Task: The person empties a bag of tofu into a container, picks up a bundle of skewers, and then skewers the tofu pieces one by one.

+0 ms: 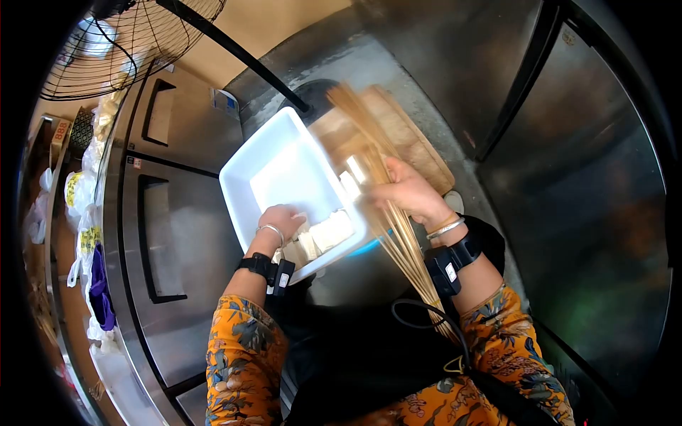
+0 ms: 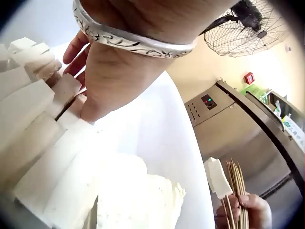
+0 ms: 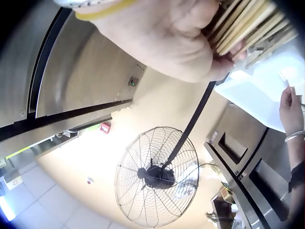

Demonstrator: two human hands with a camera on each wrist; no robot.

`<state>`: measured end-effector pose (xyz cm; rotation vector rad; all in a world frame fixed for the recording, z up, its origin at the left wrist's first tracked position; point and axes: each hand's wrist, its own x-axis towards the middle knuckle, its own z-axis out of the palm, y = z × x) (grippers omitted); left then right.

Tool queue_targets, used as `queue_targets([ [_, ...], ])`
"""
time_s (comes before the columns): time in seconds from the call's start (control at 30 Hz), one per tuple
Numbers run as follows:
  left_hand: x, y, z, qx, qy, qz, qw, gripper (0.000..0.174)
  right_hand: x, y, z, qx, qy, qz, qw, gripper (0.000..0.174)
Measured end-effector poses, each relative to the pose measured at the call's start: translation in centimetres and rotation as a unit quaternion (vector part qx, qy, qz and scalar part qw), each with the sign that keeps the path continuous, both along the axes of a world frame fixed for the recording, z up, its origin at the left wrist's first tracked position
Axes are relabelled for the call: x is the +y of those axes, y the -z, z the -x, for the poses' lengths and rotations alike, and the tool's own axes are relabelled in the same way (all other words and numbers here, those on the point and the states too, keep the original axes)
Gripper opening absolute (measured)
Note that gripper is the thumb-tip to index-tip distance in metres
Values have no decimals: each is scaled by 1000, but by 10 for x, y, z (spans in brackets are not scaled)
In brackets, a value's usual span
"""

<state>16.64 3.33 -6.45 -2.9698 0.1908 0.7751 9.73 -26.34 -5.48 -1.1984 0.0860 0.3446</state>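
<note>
In the head view a white bin holds white blocks along its near end. The left hand reaches in among them; in the left wrist view its fingers pinch a block. Beside the bin, the right hand grips a bundle of thin sticks, blurred at the upper ends. White pieces sit on sticks held by that hand in the left wrist view. The right wrist view shows its fingers curled round the sticks.
A wooden board lies beyond the right hand. Steel cabinets stand at the left, and a steel door at the right. A wire fan on a black pole rises behind the bin.
</note>
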Motion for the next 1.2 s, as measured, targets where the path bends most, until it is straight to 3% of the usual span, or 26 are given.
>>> queue_targets([
  [0.13,-8,-4,12,-73,103,-44,991,25,0,4,-2,2,-9,-5,1000,38],
  [0.23,-7,-4,20,-129,127,9,983,21,2,5,-2,3,-8,-34,999,43],
  [0.33,-8,-3,26,-169,130,44,976,15,1,7,-2,8,-4,-51,999,48],
  [0.43,1,-1,23,-137,21,225,964,16,1,8,0,-1,6,-70,998,48],
  [0.47,3,0,18,-109,-72,344,930,16,1,7,0,2,10,-72,997,46],
  [0.53,0,-8,10,-45,-250,553,793,19,1,6,2,-1,18,-78,997,45],
  [0.63,-20,-37,-2,20,-311,698,645,21,4,7,1,-16,21,-78,997,45],
  [0.77,-58,-57,-13,99,-332,753,559,23,8,21,-2,-8,31,-93,995,45],
  [1.0,-90,-34,-32,202,-388,798,414,23,5,18,2,-6,34,-128,991,42],
  [1.2,-100,-32,-34,174,-336,778,501,22,-3,4,3,-8,16,-105,994,48],
])
